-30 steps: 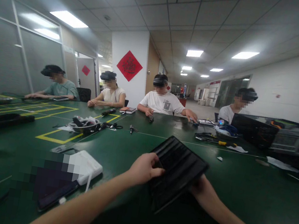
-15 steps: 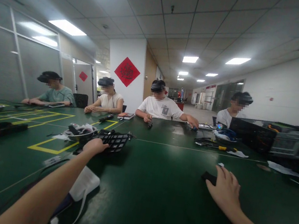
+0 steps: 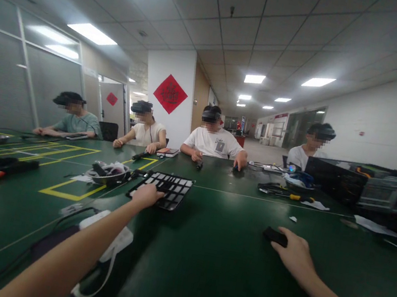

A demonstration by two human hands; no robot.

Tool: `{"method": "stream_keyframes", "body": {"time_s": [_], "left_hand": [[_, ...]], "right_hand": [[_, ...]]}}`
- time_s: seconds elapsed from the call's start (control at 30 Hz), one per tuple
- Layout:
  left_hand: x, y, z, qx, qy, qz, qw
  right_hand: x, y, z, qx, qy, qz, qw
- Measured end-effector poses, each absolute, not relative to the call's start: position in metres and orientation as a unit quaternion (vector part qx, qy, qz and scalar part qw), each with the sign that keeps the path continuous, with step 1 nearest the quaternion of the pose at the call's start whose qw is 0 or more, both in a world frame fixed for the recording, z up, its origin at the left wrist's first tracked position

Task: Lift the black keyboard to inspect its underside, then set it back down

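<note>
My left hand is closed on the near left part of a flat black tray, a grid of pale cells in dark bars. The tray is turned face up, but I cannot tell whether it touches the table. Thin dark pieces lie across its upper middle. Over on the right, my right hand pinches the end of a small black block, low at the tabletop. Some of its fingers are hidden behind the hand.
A bowl of odds and ends stands left of the tray. A white power bank with a cable lies by my left forearm. An opened computer case stands at right. Several people in headsets sit opposite, one person facing me.
My left hand has moved right with the tray, which has turned flatter, showing its pale cells. My right hand's fingers have closed in on the black block.
</note>
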State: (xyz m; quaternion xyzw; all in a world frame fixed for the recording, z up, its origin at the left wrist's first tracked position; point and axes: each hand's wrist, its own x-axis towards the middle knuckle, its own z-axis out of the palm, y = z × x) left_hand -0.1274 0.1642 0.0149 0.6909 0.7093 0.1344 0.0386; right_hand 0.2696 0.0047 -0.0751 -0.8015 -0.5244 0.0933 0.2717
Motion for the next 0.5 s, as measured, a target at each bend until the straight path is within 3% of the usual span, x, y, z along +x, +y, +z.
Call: {"method": "stream_keyframes", "body": {"time_s": [0.13, 0.37, 0.5], "left_hand": [[-0.066, 0.122, 0.001, 0.757, 0.615, 0.199, 0.093], [0.001, 0.032, -0.039, 0.836, 0.378, 0.308, 0.251], [0.002, 0.02, -0.046, 0.839, 0.353, 0.301, 0.285]], "right_hand": [[0.241, -0.009, -0.059, -0.746, -0.562, 0.186, 0.306], [0.191, -0.037, -0.051, -0.48, -0.58, 0.443, 0.486], [0.186, -0.044, -0.044, -0.484, -0.592, 0.431, 0.479]]}}
